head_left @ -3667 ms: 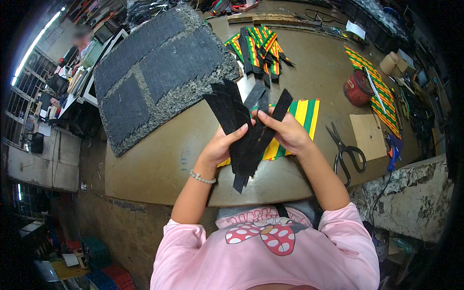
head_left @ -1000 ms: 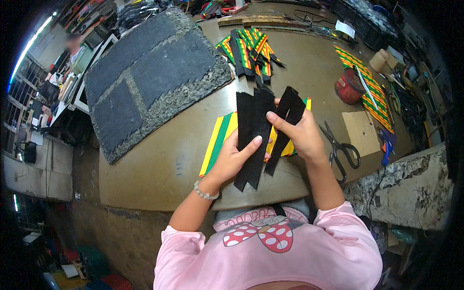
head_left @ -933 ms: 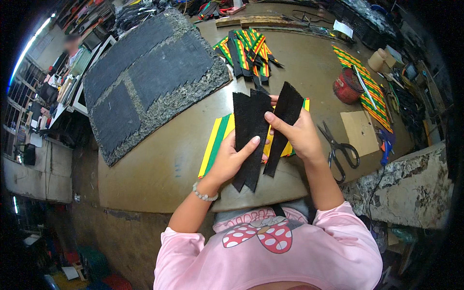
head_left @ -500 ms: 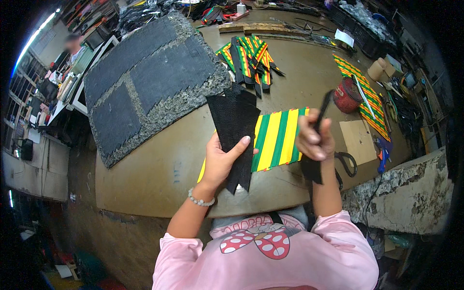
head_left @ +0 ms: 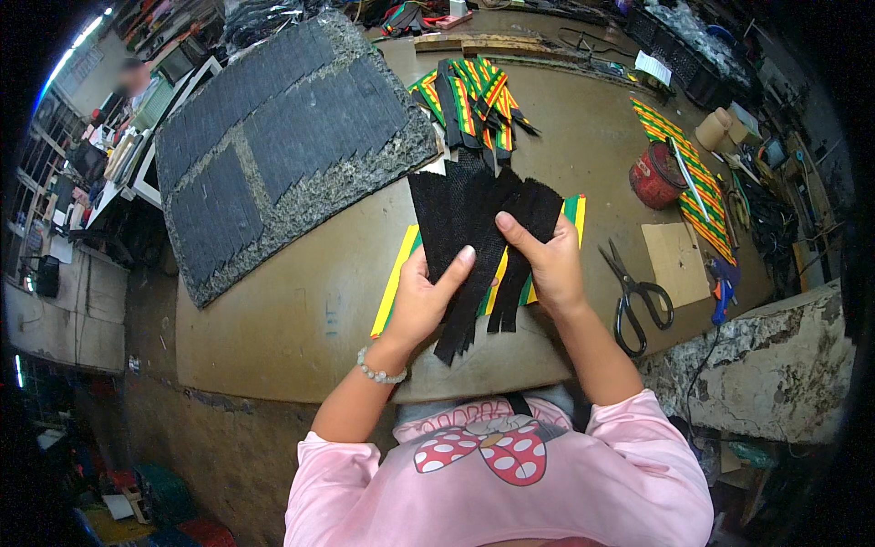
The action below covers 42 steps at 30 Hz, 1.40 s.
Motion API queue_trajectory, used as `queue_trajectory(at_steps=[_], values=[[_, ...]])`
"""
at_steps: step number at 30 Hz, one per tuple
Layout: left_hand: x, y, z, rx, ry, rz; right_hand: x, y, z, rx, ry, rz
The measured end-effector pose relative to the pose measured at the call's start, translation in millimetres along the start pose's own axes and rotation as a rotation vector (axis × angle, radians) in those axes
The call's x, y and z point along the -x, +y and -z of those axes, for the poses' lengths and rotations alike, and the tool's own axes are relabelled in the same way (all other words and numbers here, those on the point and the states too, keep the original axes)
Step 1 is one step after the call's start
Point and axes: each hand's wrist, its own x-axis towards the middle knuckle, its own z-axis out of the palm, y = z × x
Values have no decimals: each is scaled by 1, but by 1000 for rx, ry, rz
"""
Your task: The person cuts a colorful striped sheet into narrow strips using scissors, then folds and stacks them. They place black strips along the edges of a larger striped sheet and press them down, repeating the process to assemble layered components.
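My left hand [head_left: 421, 296] grips a fanned bundle of black fabric strips [head_left: 460, 223], thumb pressed on top. Beside it, my right hand [head_left: 552, 264] pinches another group of black strips [head_left: 533, 205] that overlaps the first; its fingers behind the strips are mostly hidden. Underneath lies a yellow and green striped sheet [head_left: 394, 287], largely covered by the strips and hands. Black-handled scissors [head_left: 629, 308] rest on the table to the right of my right hand. Beyond the strips is a pile of black and multicoloured striped pieces [head_left: 472, 100].
A rough stone slab [head_left: 244, 173] bearing black strips takes up the table's far left. To the right stand a red pot [head_left: 653, 179], a patterned striped sheet [head_left: 706, 205] and a cardboard piece [head_left: 674, 264]. Wooden bars [head_left: 497, 46] lie at the back.
My right hand has come left and down from its raised place, bringing its black strips against the left bundle. The scissors, partly hidden before by my right arm, now show whole.
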Motion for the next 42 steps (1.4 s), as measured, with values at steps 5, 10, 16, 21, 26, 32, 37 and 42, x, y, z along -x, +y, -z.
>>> queue_trajectory(at_steps=[5, 10, 16, 21, 26, 32, 37, 42], values=[[-3, 3, 5, 25, 45, -42, -8, -10, 16, 2, 83, 73], [-4, 8, 7, -33, 76, -24, -12, -26, 36, -440, -396, 88], [-1, 7, 1, 15, 80, -85, -4, -7, 18, -114, -186, -153], [0, 4, 3, -4, 82, -35, -6, -7, 14, -64, -113, -86], [-3, 4, 6, 53, 66, -34, -10, -9, 24, -162, -186, -92], [-5, 8, 4, 46, 76, -119, -17, -1, 38, -614, -402, -185], [-2, 11, 4, 42, 36, -97, -13, -4, 33, -723, -574, -98], [-2, 5, 2, -21, 34, -191, 1, -4, 10, -99, -187, -108]])
